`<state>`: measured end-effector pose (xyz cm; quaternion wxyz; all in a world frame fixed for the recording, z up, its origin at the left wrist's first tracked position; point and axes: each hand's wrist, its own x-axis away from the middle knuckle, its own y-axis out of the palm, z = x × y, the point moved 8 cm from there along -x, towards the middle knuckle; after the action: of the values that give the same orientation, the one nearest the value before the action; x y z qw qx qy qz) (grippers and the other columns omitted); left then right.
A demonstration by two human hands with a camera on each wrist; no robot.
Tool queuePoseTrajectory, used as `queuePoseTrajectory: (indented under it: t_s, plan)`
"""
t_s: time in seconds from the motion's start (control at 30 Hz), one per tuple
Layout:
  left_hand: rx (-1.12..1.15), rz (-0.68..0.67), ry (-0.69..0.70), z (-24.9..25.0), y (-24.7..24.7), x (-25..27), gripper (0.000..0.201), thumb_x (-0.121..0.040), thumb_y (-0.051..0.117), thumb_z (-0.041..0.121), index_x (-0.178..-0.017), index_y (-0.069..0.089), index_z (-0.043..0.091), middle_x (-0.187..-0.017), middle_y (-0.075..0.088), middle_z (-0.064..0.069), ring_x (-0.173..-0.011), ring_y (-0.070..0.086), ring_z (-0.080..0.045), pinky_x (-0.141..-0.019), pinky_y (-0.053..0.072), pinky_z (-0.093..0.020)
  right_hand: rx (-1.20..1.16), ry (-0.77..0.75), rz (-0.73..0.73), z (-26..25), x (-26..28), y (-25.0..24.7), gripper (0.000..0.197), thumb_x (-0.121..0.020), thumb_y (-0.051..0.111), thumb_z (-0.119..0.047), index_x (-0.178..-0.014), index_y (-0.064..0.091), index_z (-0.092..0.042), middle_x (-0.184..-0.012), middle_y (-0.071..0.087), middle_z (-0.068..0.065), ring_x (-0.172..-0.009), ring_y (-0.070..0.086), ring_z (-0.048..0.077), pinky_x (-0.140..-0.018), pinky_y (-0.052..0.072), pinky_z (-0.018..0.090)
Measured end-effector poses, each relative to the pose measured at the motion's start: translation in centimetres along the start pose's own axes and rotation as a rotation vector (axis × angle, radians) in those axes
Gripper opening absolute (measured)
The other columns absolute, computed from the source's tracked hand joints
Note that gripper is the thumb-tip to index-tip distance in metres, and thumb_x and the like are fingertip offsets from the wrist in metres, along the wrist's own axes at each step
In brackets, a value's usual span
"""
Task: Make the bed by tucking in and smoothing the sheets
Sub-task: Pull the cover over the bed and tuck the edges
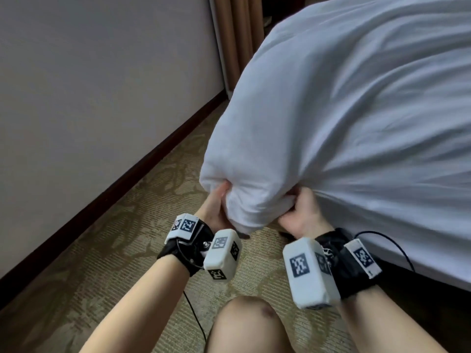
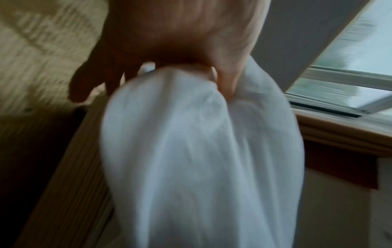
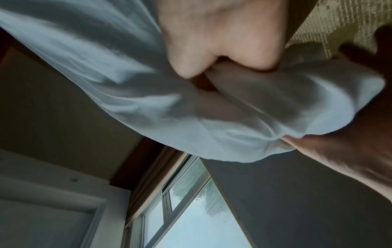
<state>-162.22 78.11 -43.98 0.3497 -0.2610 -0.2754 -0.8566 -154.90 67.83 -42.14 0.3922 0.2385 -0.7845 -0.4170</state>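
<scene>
A white sheet (image 1: 344,110) covers the bed and bunches into a bulging corner (image 1: 244,194) pulled off the bed's near left end, above the carpet. My left hand (image 1: 216,207) grips the left side of that bunched corner, thumb pressed into the cloth (image 2: 227,83). On the corner's right side, my right hand (image 1: 303,212) clutches a fistful of fabric; the right wrist view shows its fingers (image 3: 212,55) curled tight into the white sheet (image 3: 127,83). Folds radiate from both grips across the sheet. The sheet (image 2: 201,159) fills the left wrist view.
Patterned beige carpet (image 1: 114,250) lies between the bed and a pale wall (image 1: 89,85) with a dark skirting board. Tan curtains (image 1: 237,34) hang at the far end by a window (image 3: 201,218). My bare knee (image 1: 249,324) is below the hands. A black cable (image 1: 390,240) runs along the bed base.
</scene>
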Motion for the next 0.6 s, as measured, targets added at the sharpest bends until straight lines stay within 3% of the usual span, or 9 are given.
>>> queuePoseTrajectory:
  t_s: [0.1,0.13,0.2,0.23,0.3,0.37,0.47,0.53,0.6]
  plan:
    - [0.072,-0.152,0.038,-1.2,2.3,-0.1,0.054,-0.093,0.039,0.05,-0.121,0.058,0.008,-0.121,0.061,-0.015,-0.109,0.059,-0.03,-0.093,0.042,-0.042,0.164,-0.01,-0.049,-0.1,0.2,-0.5,0.073,-0.061,0.078,-0.028,-0.125,0.056,-0.004,-0.12,0.063,0.021,-0.116,0.054,0.036,-0.096,0.042,0.041]
    - [0.167,-0.196,0.055,-1.2,2.7,-0.2,0.046,-0.09,0.043,0.041,-0.11,0.065,0.006,-0.11,0.067,-0.016,-0.102,0.063,-0.031,-0.091,0.044,-0.041,0.179,0.021,-0.049,-0.2,0.7,-0.2,0.067,-0.055,0.079,-0.03,-0.114,0.061,-0.004,-0.102,0.071,0.017,-0.104,0.06,0.031,-0.09,0.046,0.037]
    - [0.281,-0.172,0.125,-1.0,2.1,-1.0,0.03,-0.087,0.043,0.021,-0.086,0.065,0.0,-0.074,0.072,-0.015,-0.079,0.064,-0.031,-0.078,0.048,-0.038,0.219,0.052,-0.049,-0.9,0.2,-0.9,0.024,-0.083,0.054,-0.025,-0.093,0.061,-0.004,-0.075,0.073,0.012,-0.082,0.066,0.026,-0.073,0.054,0.033]
    - [0.297,-0.091,0.146,-1.2,0.7,-1.9,0.027,-0.091,0.038,0.017,-0.08,0.059,0.002,-0.057,0.069,-0.011,-0.074,0.06,-0.028,-0.071,0.047,-0.035,0.23,0.059,-0.021,-1.4,0.0,-1.7,0.025,-0.092,0.042,-0.02,-0.09,0.06,-0.003,-0.074,0.072,0.012,-0.075,0.069,0.026,-0.068,0.058,0.032]
    - [0.246,0.003,0.178,-1.8,-0.8,-2.7,0.023,-0.092,0.032,0.01,-0.076,0.048,0.007,-0.041,0.061,-0.003,-0.07,0.051,-0.022,-0.063,0.043,-0.031,0.34,0.065,0.058,-2.1,0.2,-3.8,0.028,-0.092,0.041,-0.014,-0.108,0.059,0.0,-0.099,0.07,0.019,-0.094,0.068,0.028,-0.086,0.055,0.038]
    - [0.169,-0.024,0.143,-3.3,-1.9,-4.2,0.01,-0.066,0.048,0.007,-0.075,0.045,0.006,-0.042,0.061,-0.002,-0.068,0.051,-0.021,-0.062,0.044,-0.03,0.318,0.075,0.099,-2.9,-0.3,-6.8,0.055,-0.074,0.062,-0.016,-0.125,0.053,-0.001,-0.12,0.061,0.021,-0.113,0.057,0.035,-0.099,0.044,0.049]
    - [0.017,-0.14,-0.011,-5.4,-2.6,-7.4,0.052,-0.032,0.059,0.006,-0.083,0.053,0.001,-0.062,0.068,-0.01,-0.061,0.064,-0.027,-0.061,0.053,-0.028,0.29,0.053,0.275,-4.0,-0.2,-11.4,0.039,-0.082,0.056,-0.021,-0.118,0.054,-0.01,-0.107,0.061,0.011,-0.116,0.052,0.032,-0.105,0.032,0.054]
    - [-0.119,-0.086,-0.063,-5.9,-2.9,-10.0,0.044,-0.045,0.051,0.005,-0.088,0.057,-0.001,-0.063,0.068,-0.013,-0.054,0.066,-0.027,-0.064,0.05,-0.029,0.183,-0.029,0.359,-4.9,-0.8,-13.6,0.018,-0.095,0.039,-0.015,-0.1,0.056,-0.012,-0.1,0.058,0.004,-0.127,0.044,0.027,-0.106,0.028,0.05]
    - [-0.224,0.007,-0.059,-5.5,-2.1,-11.8,0.046,-0.065,0.041,-0.001,-0.109,0.056,-0.006,-0.081,0.07,-0.022,-0.071,0.069,-0.033,-0.078,0.049,-0.037,0.185,-0.086,0.374,-5.3,-1.6,-14.3,0.024,-0.097,0.032,-0.008,-0.087,0.054,-0.011,-0.105,0.058,0.005,-0.132,0.04,0.025,-0.097,0.033,0.042]
